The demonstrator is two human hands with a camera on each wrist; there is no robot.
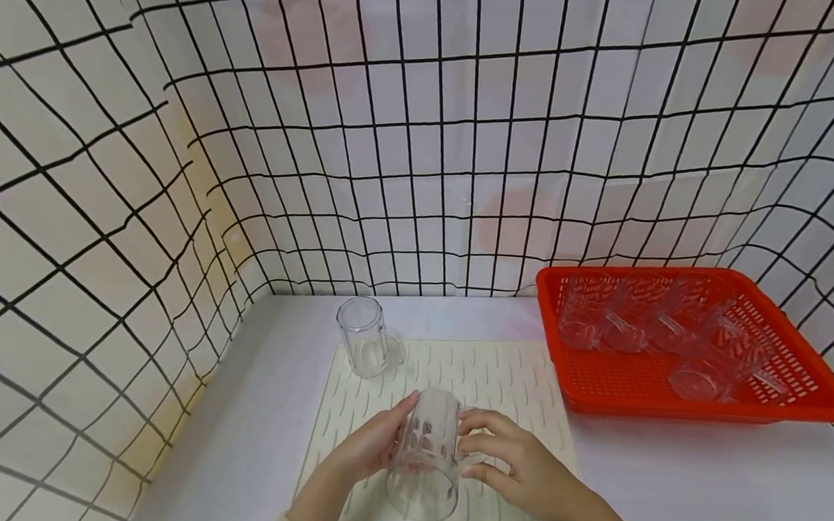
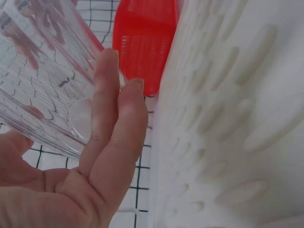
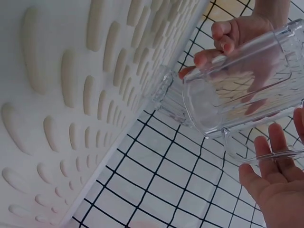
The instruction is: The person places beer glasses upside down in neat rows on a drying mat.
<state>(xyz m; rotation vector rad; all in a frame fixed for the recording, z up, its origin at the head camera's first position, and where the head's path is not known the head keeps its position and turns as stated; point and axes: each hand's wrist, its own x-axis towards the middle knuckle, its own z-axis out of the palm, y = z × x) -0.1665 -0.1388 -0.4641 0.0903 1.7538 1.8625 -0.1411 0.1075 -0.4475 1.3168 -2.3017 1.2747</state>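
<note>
Holding a clear glass mug (image 1: pixel 427 455) between left hand (image 1: pixel 368 447) and right hand (image 1: pixel 519 465), fingers curled around it for steadiness, above the near edge of the ridged mat (image 1: pixel 510 380).

The head camera looks forward and down from above the table (image 1: pixel 699 482), taking in the cream mat (image 1: pixel 496 379), the red basket (image 1: pixel 684 392) on the right and the grid-patterned backdrop (image 1: pixel 426 132). The 2 wrist cameras sit very near, each tilted sideways. The left wrist view faces across the left hand (image 2: pixel 95 161) toward the basket. The right wrist view faces along the mat toward the backdrop. All 3 share the clear mug (image 1: pixel 427 455) and the mat.
</note>
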